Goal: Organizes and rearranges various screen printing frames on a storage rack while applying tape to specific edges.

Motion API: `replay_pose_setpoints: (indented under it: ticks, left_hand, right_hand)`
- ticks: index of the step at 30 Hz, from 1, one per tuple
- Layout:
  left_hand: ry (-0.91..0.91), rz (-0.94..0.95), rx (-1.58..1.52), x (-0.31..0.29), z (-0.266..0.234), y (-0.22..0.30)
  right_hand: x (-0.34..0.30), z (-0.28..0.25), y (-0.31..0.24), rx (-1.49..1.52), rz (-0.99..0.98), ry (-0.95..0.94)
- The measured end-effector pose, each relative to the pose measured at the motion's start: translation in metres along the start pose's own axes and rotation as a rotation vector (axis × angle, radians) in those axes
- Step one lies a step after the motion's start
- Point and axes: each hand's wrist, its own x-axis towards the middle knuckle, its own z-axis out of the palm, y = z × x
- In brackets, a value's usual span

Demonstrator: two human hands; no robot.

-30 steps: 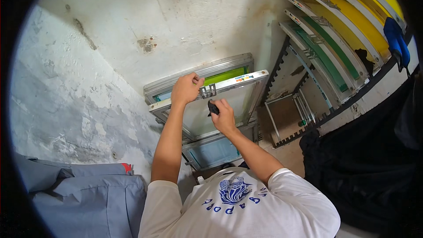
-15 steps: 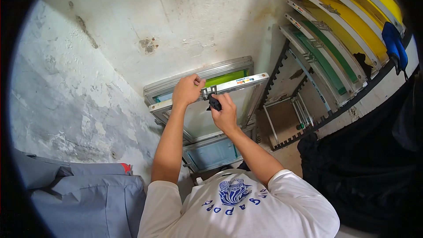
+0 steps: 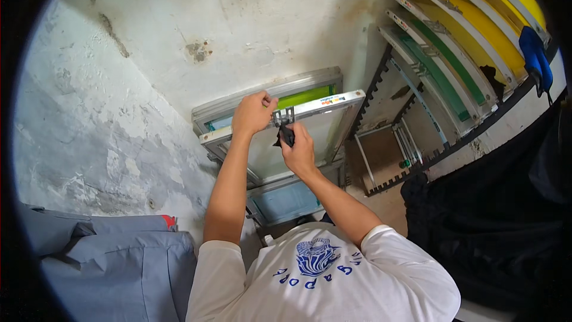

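**Two hands at the metal bracket on the top rail of a screen frame**

A rectangular aluminium screen-printing frame with pale mesh (image 3: 310, 137) leans against the stained white plaster wall (image 3: 179, 53), in front of a second frame with bright green mesh (image 3: 304, 96). The top rail of the front frame runs from lower left to upper right, and this is its long axis. At about the middle of this rail sits a small grey metal bracket (image 3: 282, 117).

The left hand (image 3: 253, 113) is closed over the rail just to the left of the bracket, with the fingers curled on the top edge, so it grips the frame. The right hand (image 3: 298, 152) is below the rail and a little to the right. It is closed around a small black object (image 3: 286, 135), maybe a tool handle or a cloth; I cannot tell which. This object points upward to the bracket and seems to touch its lower side.

Both hands are very near the bracket, the left one beside it, the right one under it.

To the right, a dark rack (image 3: 453, 83) holds more frames with yellow and green mesh, tilted.
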Motion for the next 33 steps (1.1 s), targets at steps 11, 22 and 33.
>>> replay_pose_setpoints:
  ticks: [11, 22, 33]
  left_hand:
    - [-0.001, 0.02, 0.014, -0.003, 0.014, -0.015]
    - [-0.01, -0.007, 0.005, 0.004, 0.009, -0.014]
    - [-0.032, -0.033, -0.011, 0.012, 0.014, -0.013]
  right_hand:
    - [-0.014, 0.002, 0.013, 0.093, 0.016, -0.058]
    - [0.009, -0.019, -0.019, 0.105, 0.021, 0.117]
    - [0.011, -0.007, 0.012, -0.109, -0.056, -0.055]
